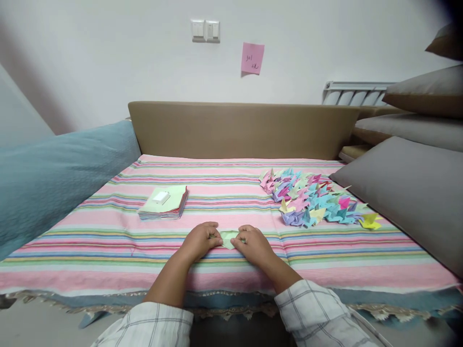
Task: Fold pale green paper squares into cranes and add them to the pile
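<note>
A small piece of pale green folded paper [229, 239] lies between my two hands, low over the striped cloth [231, 274]. My left hand [202, 241] pinches its left end between thumb and fingers. On the other side, my right hand [253, 245] grips the right end the same way. The fingers hide both ends of the paper, so its full shape does not show. To the right rests a crowd of folded paper cranes [307, 197] in many colours. On the left sits a stack of square paper sheets [173, 198], pale green on top, bearing a small white box [161, 197].
A brown backrest [242, 130] runs along the far side. Grey cushions [405, 193] are piled at the right, and a blue-covered armrest [72, 168] borders the left. A pink note [252, 58] and light switches [205, 31] are on the wall.
</note>
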Available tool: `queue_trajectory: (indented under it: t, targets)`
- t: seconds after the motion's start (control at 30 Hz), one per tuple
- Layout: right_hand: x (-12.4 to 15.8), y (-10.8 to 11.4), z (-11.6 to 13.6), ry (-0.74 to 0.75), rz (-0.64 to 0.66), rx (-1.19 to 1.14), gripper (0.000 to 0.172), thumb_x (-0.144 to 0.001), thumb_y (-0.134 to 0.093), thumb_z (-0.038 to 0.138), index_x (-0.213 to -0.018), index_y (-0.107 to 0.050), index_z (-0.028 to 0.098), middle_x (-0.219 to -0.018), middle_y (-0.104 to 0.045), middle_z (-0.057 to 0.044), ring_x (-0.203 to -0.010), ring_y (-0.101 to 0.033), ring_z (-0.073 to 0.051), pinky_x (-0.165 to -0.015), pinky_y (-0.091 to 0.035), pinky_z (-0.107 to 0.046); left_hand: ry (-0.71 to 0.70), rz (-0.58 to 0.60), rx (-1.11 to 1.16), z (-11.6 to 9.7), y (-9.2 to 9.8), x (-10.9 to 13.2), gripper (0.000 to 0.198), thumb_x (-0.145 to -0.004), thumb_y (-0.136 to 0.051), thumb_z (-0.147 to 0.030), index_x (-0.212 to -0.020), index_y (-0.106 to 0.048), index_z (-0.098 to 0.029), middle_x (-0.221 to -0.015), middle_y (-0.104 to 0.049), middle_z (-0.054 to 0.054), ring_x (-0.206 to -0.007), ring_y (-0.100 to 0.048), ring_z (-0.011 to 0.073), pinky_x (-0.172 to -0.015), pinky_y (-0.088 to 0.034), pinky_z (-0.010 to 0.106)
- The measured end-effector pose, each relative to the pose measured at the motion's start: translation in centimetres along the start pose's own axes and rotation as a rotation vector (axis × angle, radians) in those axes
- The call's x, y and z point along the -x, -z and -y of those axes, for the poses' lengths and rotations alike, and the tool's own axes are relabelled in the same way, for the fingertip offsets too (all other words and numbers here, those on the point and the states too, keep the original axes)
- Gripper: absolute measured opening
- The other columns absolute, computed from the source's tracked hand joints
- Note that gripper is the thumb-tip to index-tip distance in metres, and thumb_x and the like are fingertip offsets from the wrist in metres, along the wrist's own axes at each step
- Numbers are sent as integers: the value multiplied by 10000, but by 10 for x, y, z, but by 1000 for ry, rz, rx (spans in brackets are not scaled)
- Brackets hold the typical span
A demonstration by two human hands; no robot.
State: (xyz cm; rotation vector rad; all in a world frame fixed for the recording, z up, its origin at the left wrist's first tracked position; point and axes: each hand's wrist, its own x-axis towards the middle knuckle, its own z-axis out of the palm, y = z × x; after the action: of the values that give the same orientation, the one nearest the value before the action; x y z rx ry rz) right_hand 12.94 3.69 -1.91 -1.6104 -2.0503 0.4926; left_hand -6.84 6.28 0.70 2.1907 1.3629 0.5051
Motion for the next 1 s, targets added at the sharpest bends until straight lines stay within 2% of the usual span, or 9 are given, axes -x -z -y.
queue_trajectory:
  t: [0.23, 0.43, 0.67, 0.87, 1.0]
  targets:
    - [-1, -3, 6, -26, -22, 79, 208, -800, -574, 367, -776, -722, 223, -1087, -608, -69, -977, -540, -192, -886, -368, -303, 10, -13, -123, -2, 0, -2, 119, -707, -642, -294, -628, -668, -209, -968, -689, 55, -1151, -513, 225, -894, -413, 299]
    - [3, -2, 13, 23, -51, 201, 192, -804, -568, 327, -807, -715, 202, -1056, -618, -79, -911, -546, -209, -863, -380, -317, 60, -70, -271, -10, -2, 0, 144, -689, -668, -299, -600, -627, -193, -1018, -665, 77, -1072, -551, 238, -865, -409, 317]
    - [4, -3, 19, 28, -57, 282, 193, -814, -543, 308, -811, -703, 200, -976, -631, -81, -864, -543, -222, -804, -397, -329, 31, -99, -335, -10, -6, 0, 175, -691, -673, -292, -582, -581, -189, -869, -649, 56, -982, -562, 234, -817, -399, 305]
    - [4, -6, 16, 35, -62, 309, 190, -814, -546, 324, -807, -696, 209, -952, -629, -73, -858, -537, -215, -778, -391, -319, 144, -123, -338, -9, 0, 3, 186, -670, -675, -303, -639, -526, -198, -709, -598, -7, -750, -562, 176, -627, -355, 254]
    - [4, -5, 17, 38, -61, 317, 191, -812, -545, 328, -802, -691, 204, -939, -630, -66, -844, -535, -214, -754, -386, -317, 213, -147, -333, -4, 5, 4, 139, -684, -634, -244, -725, -505, -214, -714, -602, -10, -723, -559, 180, -590, -331, 254]
